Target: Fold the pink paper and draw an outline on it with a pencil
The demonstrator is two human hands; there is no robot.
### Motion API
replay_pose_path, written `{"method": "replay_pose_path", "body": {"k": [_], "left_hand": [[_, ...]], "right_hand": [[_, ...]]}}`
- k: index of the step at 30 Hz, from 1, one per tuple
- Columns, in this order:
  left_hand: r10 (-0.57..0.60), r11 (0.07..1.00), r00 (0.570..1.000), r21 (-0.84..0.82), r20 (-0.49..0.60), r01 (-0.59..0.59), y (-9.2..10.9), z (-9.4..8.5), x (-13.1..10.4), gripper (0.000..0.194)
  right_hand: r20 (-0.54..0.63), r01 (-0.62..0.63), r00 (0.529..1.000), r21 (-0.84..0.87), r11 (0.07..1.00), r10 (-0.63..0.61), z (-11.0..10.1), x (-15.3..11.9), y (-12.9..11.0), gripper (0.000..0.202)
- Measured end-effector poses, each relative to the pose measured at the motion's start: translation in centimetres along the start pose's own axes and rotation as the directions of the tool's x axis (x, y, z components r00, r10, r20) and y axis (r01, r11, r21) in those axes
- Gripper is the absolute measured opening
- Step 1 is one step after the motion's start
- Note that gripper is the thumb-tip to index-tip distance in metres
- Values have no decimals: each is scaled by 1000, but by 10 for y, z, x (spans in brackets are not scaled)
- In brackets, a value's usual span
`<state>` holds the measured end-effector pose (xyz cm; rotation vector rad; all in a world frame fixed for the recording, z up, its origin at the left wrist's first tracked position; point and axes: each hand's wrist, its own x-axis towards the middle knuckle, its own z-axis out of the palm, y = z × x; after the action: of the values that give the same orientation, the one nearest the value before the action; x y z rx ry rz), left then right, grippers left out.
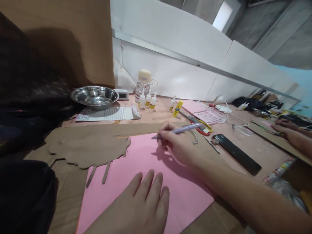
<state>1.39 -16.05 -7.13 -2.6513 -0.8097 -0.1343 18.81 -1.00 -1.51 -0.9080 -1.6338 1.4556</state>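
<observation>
A pink sheet (136, 162) lies on brown cardboard (209, 211). My left hand (143, 201) rests flat on the sheet, fingers slightly spread, holding nothing. In my right hand (173, 143) is a purple pen (187, 128), gripped between the fingers, its tip pointing left near the sheet's far edge. Whether the tip touches the paper cannot be told. A cardboard cutout shaped like a sheep (92, 149) lies at the left, its legs overlapping the pink sheet.
Behind are a metal bowl (95, 97), a calendar (109, 113), a bottle (143, 84), several small glue bottles (152, 103), a yellow glue stick (177, 109) and red-handled scissors (203, 130). A black case (236, 154) lies right. Another person's hands (290, 130) work at far right.
</observation>
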Motion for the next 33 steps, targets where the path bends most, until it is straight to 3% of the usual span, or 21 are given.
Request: {"method": "replay_pose_path", "body": {"k": [3, 7, 11, 14, 17, 20, 24, 33], "left_hand": [[20, 1000, 1000, 4, -23, -20, -4, 3, -2, 51], [35, 999, 997, 40, -62, -33, -6, 5, -1, 48], [15, 1000, 999, 2, -46, -15, -6, 6, 0, 46], [-3, 999, 999, -46, -43, 1, -5, 4, 0, 48], [-33, 993, 999, -114, -21, 30, -5, 1, 0, 50], [-72, 985, 997, -157, -29, 67, -2, 1, 1, 49], [-90, 987, 994, -136, -55, 82, 2, 0, 5, 50], [-120, 986, 988, -132, -100, 106, 0, -4, 10, 45]], "right_hand": [[-77, 93, 994, 149, 984, -82, -21, 10, -6, 13], [-36, 80, 996, 59, 995, -78, -38, 10, -8, 19], [76, -55, 995, -148, 987, 67, -20, -7, 1, 27], [91, -151, 982, -166, 975, 168, 2, -18, 5, 17], [80, -118, 989, -105, 987, 127, 15, -22, 7, 18], [29, -80, 996, -178, 981, 86, 20, -17, 10, 27], [-33, -122, 993, -222, 967, 118, 22, -13, 11, 29], [-16, -95, 995, -241, 966, 94, 24, -16, 17, 27]]}}
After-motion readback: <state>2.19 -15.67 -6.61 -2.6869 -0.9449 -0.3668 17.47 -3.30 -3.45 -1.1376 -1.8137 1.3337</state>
